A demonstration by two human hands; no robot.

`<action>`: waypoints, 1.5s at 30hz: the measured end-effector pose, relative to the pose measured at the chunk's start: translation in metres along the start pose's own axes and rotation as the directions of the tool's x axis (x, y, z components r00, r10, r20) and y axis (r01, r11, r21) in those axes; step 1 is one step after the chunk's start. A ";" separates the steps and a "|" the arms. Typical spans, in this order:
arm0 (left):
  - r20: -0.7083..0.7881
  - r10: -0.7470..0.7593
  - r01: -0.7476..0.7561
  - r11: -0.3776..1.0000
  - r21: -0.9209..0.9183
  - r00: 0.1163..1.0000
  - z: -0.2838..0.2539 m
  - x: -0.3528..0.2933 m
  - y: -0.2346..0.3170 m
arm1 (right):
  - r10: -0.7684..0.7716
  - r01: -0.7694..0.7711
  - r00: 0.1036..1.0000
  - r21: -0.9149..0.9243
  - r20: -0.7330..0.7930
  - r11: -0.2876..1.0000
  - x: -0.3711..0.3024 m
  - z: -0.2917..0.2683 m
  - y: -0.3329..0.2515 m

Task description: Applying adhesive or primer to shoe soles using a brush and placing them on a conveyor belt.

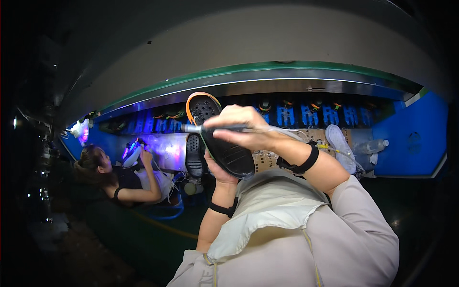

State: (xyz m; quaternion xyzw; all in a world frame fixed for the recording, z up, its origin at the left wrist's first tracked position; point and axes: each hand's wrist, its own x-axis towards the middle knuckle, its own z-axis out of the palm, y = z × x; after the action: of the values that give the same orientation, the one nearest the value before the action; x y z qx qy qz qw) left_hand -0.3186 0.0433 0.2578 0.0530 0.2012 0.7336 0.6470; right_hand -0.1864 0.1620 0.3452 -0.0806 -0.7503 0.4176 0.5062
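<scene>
My left hand [221,171] grips a black shoe sole [234,154] from below, near its close end. The sole stands tilted up in front of me; its far end has small holes and an orange rim. Over its middle, my right hand [244,125] is closed round a slim pen-like tool [193,128] with a pale, blurred tip pointing left. Whether the tip touches the sole I cannot tell. A thin pale cord [287,133] runs right from beside my right hand. Just left of my hands, another black sole [194,155] with holes lies on the ledge.
Behind, a row of blue holders [330,115] runs under a metal-edged hood [287,75]. To the right are a white shoe [338,146], a clear bottle [373,146] and a blue side panel [411,138]. At left, a co-worker [138,184] handles a shoe beside a bright lamp [82,131].
</scene>
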 end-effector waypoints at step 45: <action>0.355 -0.033 0.003 0.996 0.084 0.934 0.046 0.014 0.065 | 0.263 -0.132 0.814 -0.277 0.517 0.952 -0.016 -0.032 -0.071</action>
State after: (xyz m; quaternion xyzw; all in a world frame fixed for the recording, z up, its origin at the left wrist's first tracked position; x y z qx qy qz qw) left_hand -0.3654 0.0624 0.3212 0.2095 0.1114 0.6970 0.6767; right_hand -0.1306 0.1250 0.3887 -0.0932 -0.8937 0.3848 0.2111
